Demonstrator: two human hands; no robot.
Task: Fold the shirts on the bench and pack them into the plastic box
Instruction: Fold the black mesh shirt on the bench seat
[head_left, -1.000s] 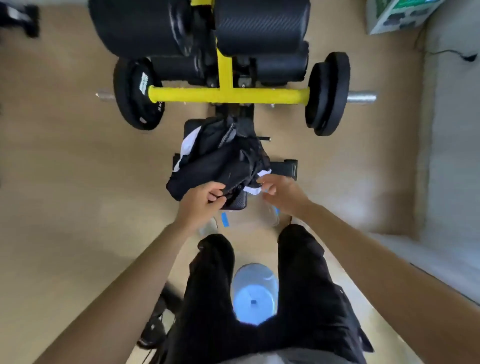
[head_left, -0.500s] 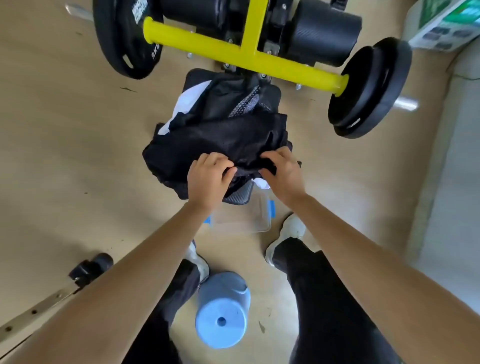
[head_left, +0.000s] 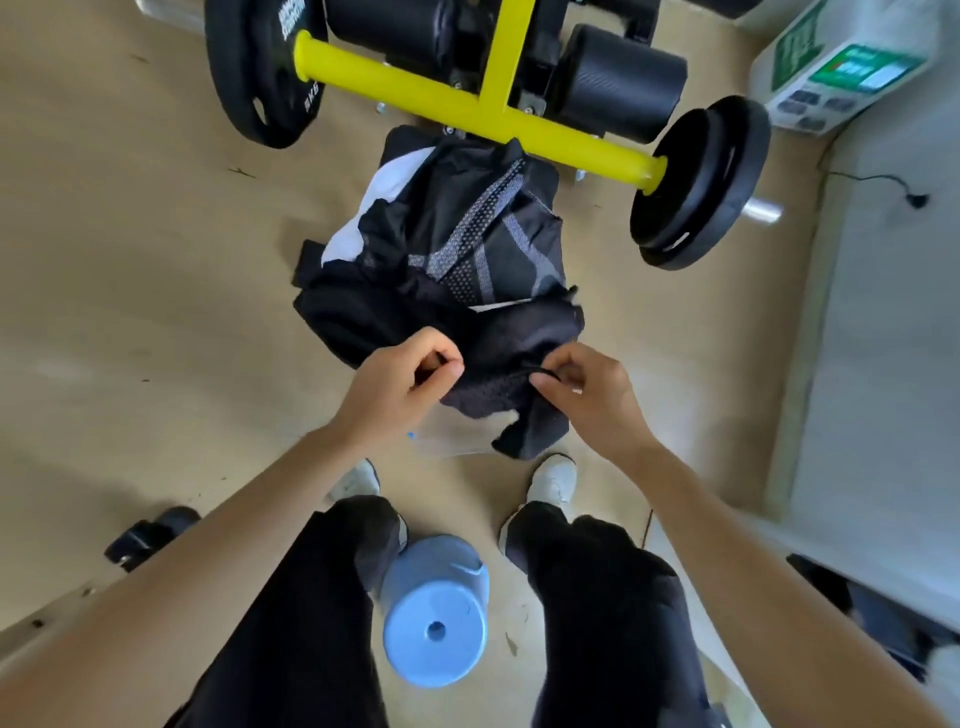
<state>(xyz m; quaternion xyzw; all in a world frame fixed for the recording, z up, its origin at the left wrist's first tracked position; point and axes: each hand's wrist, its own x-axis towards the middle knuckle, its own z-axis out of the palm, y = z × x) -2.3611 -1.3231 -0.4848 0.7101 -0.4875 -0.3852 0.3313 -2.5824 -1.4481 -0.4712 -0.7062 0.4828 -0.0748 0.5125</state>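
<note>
A heap of shirts (head_left: 457, 244), black with white and grey-patterned parts, lies on the bench, which they almost hide. The nearest one, a black mesh shirt (head_left: 498, 364), hangs over the bench's near end. My left hand (head_left: 400, 384) pinches its edge on the left and my right hand (head_left: 587, 389) pinches its hem on the right. Beneath the hanging cloth, the clear plastic box (head_left: 452, 436) with a blue clip stands on the floor, mostly covered.
A yellow bar (head_left: 467, 109) with black weight plates (head_left: 701, 182) and black roller pads crosses beyond the bench. A blue stool (head_left: 434, 613) stands between my legs. A white wall runs along the right, a white and green box (head_left: 841, 67) at the far right, a black wheel (head_left: 150, 535) at the left.
Both hands have shifted from pressing on the black shirt to pinching its near edge and drawing it toward me. The camera has leaned further forward over the bench.
</note>
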